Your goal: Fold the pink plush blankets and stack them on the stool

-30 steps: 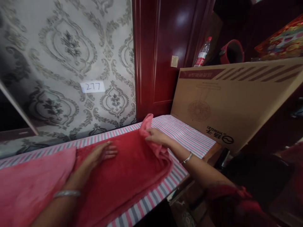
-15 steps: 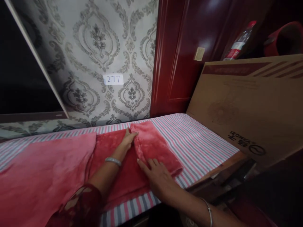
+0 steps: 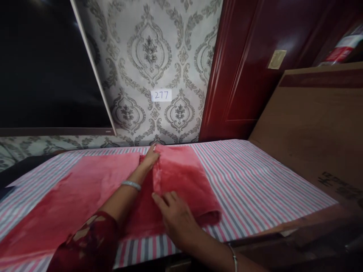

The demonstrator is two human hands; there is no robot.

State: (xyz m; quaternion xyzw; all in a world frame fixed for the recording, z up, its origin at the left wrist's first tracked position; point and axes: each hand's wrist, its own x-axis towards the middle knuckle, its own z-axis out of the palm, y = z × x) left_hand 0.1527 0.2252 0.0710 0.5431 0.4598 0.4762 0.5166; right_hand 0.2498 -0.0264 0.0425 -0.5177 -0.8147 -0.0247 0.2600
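A red plush blanket (image 3: 181, 173) lies folded in from both sides on the striped sheet. My left hand (image 3: 151, 155) grips the far corner of its right-hand fold. At the near part of that same edge, my right hand (image 3: 174, 215) pinches the plush between thumb and fingers, partly hiding the hold. The left-hand fold (image 3: 99, 173) lies flat beyond my left forearm. Between the two folds shows a narrow strip of darker red plush (image 3: 144, 204). On the right, the blanket's bend forms a rounded, open loop at the front.
Under the blanket, a pink, grey and white striped sheet (image 3: 249, 177) covers the table. A dark screen (image 3: 51, 68) stands at the back left. A large cardboard box (image 3: 309, 124) leans on the right, with a bottle (image 3: 342, 49) above it. Patterned wallpaper carries a paper label (image 3: 161, 95).
The view has turned left. Both hands have brought the right-hand fold's edge leftward, closer to the other fold. The dark red strip between them has narrowed, and the right-hand fold is wider.
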